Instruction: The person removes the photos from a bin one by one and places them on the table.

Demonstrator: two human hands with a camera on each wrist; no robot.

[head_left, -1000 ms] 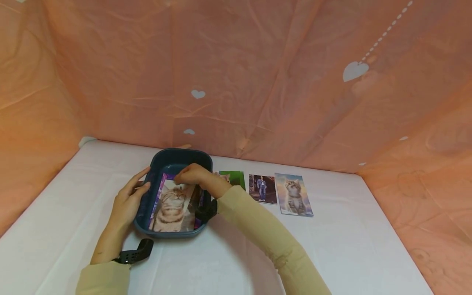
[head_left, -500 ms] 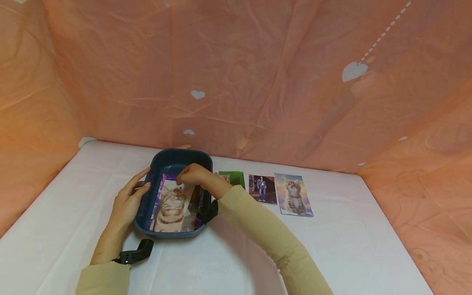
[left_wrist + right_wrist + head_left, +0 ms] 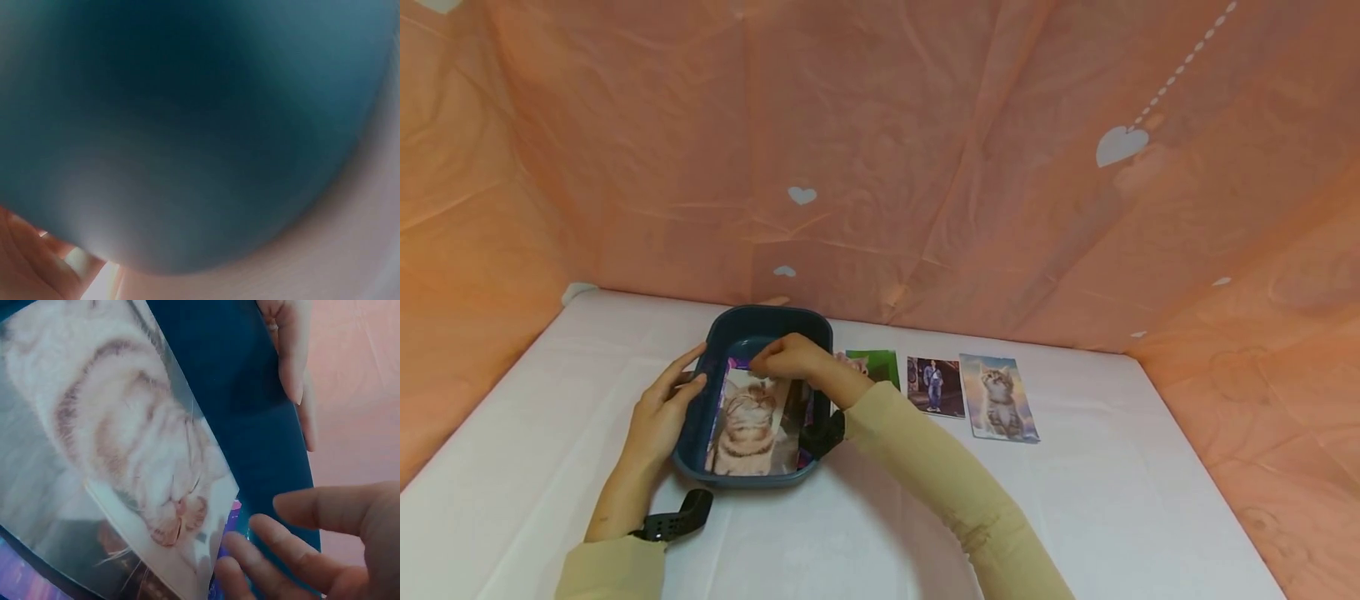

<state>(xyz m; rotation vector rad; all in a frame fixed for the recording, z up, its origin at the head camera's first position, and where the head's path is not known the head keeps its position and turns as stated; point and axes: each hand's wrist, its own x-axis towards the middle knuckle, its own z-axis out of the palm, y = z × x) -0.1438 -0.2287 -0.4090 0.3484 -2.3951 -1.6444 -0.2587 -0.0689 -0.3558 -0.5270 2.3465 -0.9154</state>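
Note:
A dark blue plastic tray (image 3: 742,320) stands on the white-covered table at the left. In it lies a photo card of a cat with closed eyes (image 3: 747,433), on top of a purple card (image 3: 232,515). My right hand (image 3: 790,358) is inside the tray, at the far edge of that cat photo. In the right wrist view its fingers (image 3: 289,547) are loosely bent, thumb apart, just beside the photo's corner. Against the tray's left wall, from outside, my left hand (image 3: 655,417) rests with fingers extended. The left wrist view is mostly filled by the tray's blurred wall (image 3: 187,206).
Right of the tray, photo cards lie in a row: one with a green background (image 3: 882,365) partly behind my right arm, one of a standing person (image 3: 934,386), and one of a kitten (image 3: 998,398). An orange curtain (image 3: 880,167) rises behind the table.
The cat photo has slid slightly left, covering more of the purple card's left edge. My right hand has shifted a little left with it. The left hand stays at the tray's side.

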